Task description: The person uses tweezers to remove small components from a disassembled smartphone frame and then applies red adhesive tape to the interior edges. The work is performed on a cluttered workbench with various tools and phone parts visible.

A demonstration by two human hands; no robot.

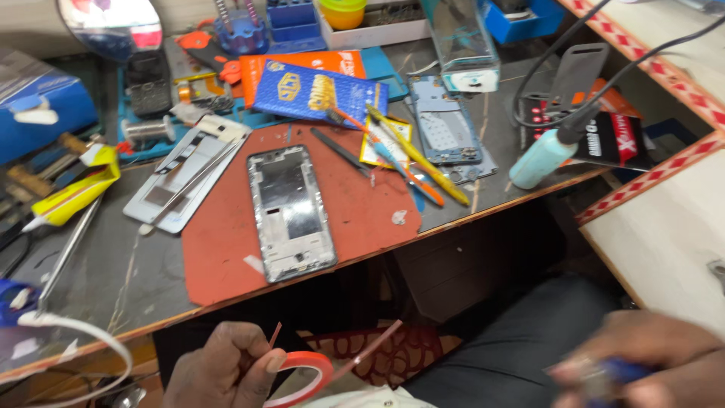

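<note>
The left hand [219, 370] is closed around a roll of red tape [302, 378], down low in front of the table [91, 264]. The right hand [649, 363] is blurry and curled around something blue [623, 372]. An open phone frame [289, 211] lies on the red mat [362, 219] above them.

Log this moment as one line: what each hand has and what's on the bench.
left hand: holds red tape roll | right hand: blurred, grips blue object | phone frame: flat on red mat

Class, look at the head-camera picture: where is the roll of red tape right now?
The roll of red tape sits at the bottom edge, left of centre, held in the left hand below the workbench edge.
</note>
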